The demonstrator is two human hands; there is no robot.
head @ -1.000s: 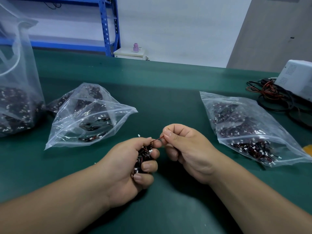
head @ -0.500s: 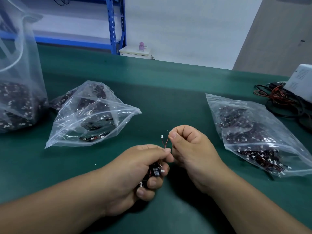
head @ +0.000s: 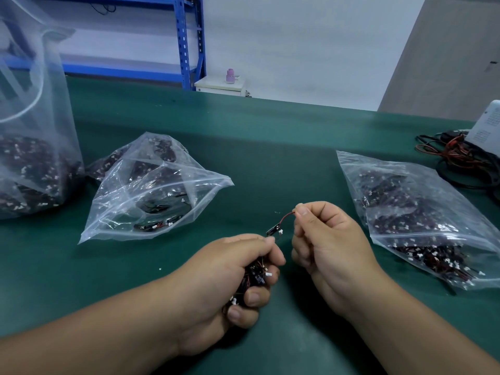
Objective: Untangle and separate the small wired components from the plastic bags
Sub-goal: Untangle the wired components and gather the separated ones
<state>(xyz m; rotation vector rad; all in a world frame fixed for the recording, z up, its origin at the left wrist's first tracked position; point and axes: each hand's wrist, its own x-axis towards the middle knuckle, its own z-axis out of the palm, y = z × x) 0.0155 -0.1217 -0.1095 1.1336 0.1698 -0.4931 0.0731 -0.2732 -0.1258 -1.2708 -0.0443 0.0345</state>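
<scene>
One little wired part [head: 272, 230] hangs by its red wire from your right grip [head: 322, 250], which pinches the wire end, above the near middle of the counter [head: 270, 163]. Your left grip [head: 224, 280] squeezes the tangled bunch [head: 257, 277]. If the part is caught there and you tug hard, the thin wire could snap, or other parts could spill out.

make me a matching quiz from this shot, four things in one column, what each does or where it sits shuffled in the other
1 left hand
2 right hand
3 flat zip bag
4 tall bag

a stands upright, far left
b pinches a red wire
c grips a bundle of wired components
d lies right of the hands

Pairs: 1-c, 2-b, 3-d, 4-a
</scene>
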